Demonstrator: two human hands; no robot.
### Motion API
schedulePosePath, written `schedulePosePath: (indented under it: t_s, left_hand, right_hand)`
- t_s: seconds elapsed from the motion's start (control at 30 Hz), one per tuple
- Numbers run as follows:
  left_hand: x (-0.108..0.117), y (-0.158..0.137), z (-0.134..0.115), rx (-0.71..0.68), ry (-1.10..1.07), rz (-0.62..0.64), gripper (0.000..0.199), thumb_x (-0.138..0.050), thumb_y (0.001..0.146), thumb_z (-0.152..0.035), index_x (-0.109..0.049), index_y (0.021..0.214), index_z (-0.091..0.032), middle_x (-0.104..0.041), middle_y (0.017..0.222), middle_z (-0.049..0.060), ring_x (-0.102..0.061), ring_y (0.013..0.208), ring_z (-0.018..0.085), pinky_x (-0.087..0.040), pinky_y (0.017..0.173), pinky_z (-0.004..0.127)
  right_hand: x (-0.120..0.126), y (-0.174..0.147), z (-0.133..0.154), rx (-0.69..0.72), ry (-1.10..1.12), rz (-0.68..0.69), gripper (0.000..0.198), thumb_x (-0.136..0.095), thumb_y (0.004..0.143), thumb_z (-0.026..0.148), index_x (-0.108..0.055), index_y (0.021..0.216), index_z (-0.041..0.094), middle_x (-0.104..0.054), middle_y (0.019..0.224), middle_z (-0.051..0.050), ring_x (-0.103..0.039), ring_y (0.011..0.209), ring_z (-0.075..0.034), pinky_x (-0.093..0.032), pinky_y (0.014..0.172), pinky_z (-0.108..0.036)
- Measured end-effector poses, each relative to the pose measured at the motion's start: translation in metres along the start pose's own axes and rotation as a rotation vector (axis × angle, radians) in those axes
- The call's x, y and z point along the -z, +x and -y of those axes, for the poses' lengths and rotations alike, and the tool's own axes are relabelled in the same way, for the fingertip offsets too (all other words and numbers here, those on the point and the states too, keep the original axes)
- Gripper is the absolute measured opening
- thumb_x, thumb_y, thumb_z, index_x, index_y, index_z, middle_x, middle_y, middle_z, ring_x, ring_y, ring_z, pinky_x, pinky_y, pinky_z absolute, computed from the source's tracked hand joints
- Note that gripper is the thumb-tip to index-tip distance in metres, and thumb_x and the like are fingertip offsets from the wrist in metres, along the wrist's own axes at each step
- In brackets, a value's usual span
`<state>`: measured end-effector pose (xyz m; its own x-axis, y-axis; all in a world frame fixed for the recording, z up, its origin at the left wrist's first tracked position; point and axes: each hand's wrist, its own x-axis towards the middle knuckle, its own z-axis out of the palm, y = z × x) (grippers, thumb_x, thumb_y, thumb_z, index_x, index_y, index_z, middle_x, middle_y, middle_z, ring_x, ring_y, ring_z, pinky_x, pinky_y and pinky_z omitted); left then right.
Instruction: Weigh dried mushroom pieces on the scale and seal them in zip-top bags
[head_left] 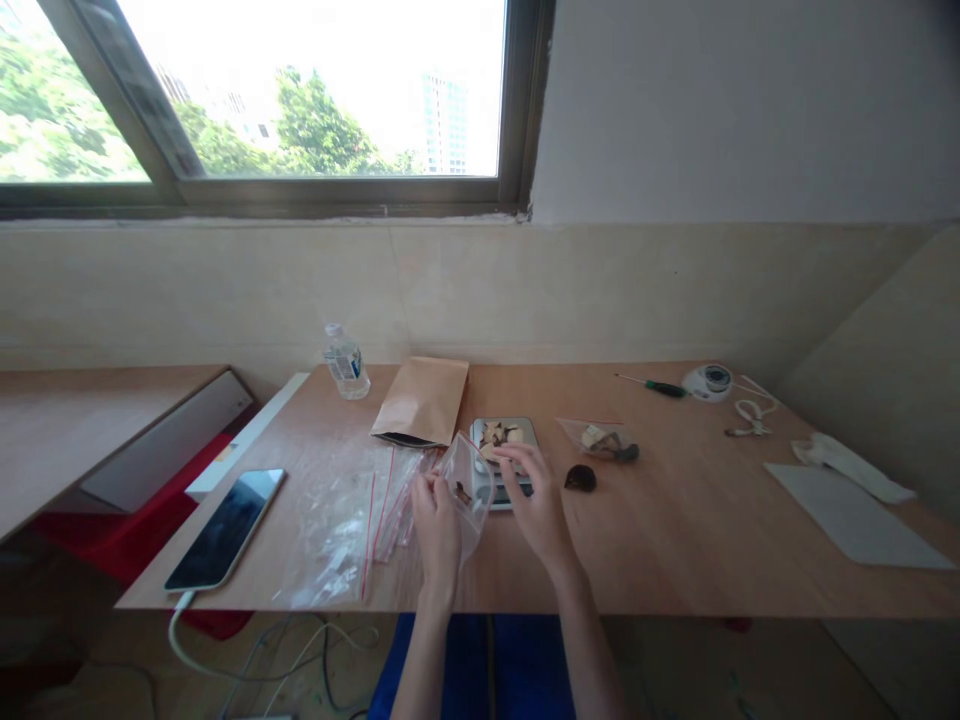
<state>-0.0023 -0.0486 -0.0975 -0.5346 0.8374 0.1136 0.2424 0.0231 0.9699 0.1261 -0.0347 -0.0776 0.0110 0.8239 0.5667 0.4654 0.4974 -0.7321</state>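
Two hands at the scale (504, 450): your left hand (436, 525) pinches a clear bag (471, 480), your right hand (534, 500) spreads open over the pieces (501, 434)

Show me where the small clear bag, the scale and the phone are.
small clear bag (471, 480): head view, on its clear front, held up by the left hand (436, 528).
scale (525, 428): head view, on its platform's bare right edge.
phone (225, 528): head view, mid-screen.

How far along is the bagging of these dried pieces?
Done: one filled bag lies right of the scale. In hand: the left hand holds a clear bag with a few pieces inside; the right hand is over the scale. Left: pieces on the scale, and empty bags.
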Motion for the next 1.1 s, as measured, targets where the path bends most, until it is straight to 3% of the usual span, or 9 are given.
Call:
schedulePosePath:
  t_s: [0.17, 0.3, 0.57, 0.83, 1.1]
  left_hand:
    - [0.002, 0.0, 0.003, -0.005, 0.011, -0.013, 0.019, -0.035, 0.084, -0.025, -0.043, 0.067, -0.021, -0.052, 0.073, 0.002, -0.05, 0.076, 0.018, -0.039, 0.072, 0.034]
    - [0.002, 0.0, 0.002, -0.005, -0.015, -0.012, 0.018, -0.036, 0.083, -0.025, -0.044, 0.068, -0.021, -0.052, 0.073, 0.0, -0.05, 0.075, 0.017, -0.039, 0.072, 0.033]
    - [0.003, -0.001, 0.002, -0.011, -0.015, 0.007, 0.018, -0.037, 0.084, -0.028, -0.046, 0.071, -0.02, -0.051, 0.073, 0.0, -0.05, 0.075, 0.018, -0.038, 0.071, 0.033]
    - [-0.002, -0.001, 0.006, -0.03, -0.01, 0.015, 0.015, -0.041, 0.083, -0.03, -0.047, 0.074, -0.019, -0.052, 0.076, 0.001, -0.05, 0.078, 0.018, -0.037, 0.074, 0.033]
    - [0.007, 0.005, 0.009, -0.029, -0.038, -0.052, 0.019, -0.043, 0.082, -0.035, -0.049, 0.076, -0.018, -0.053, 0.076, 0.001, -0.052, 0.077, 0.018, -0.039, 0.073, 0.033]
  right_hand:
    - [-0.024, -0.003, -0.045, -0.036, -0.164, 0.031, 0.026, -0.04, 0.087, 0.019, -0.06, 0.104, 0.019, -0.061, 0.104, -0.01, -0.056, 0.101, -0.022, -0.046, 0.086, -0.037]
    - [-0.039, -0.003, -0.062, -0.013, -0.365, 0.103, 0.025, -0.045, 0.083, 0.015, -0.06, 0.103, 0.017, -0.061, 0.106, -0.012, -0.056, 0.101, -0.024, -0.046, 0.085, -0.039]
    - [-0.04, -0.003, -0.069, 0.018, -0.494, 0.069, 0.02, -0.045, 0.083, 0.015, -0.061, 0.093, 0.019, -0.065, 0.089, -0.008, -0.061, 0.081, -0.02, -0.047, 0.073, -0.031]
    - [-0.035, 0.004, -0.074, -0.127, -0.434, 0.108, 0.028, -0.04, 0.085, 0.013, -0.059, 0.105, 0.017, -0.067, 0.09, -0.007, -0.061, 0.084, -0.019, -0.045, 0.076, -0.029]
    - [-0.043, 0.002, -0.05, -0.024, -0.521, 0.162, 0.026, -0.055, 0.082, 0.03, -0.06, 0.103, 0.017, -0.059, 0.102, -0.011, -0.052, 0.096, -0.026, -0.041, 0.083, -0.036]
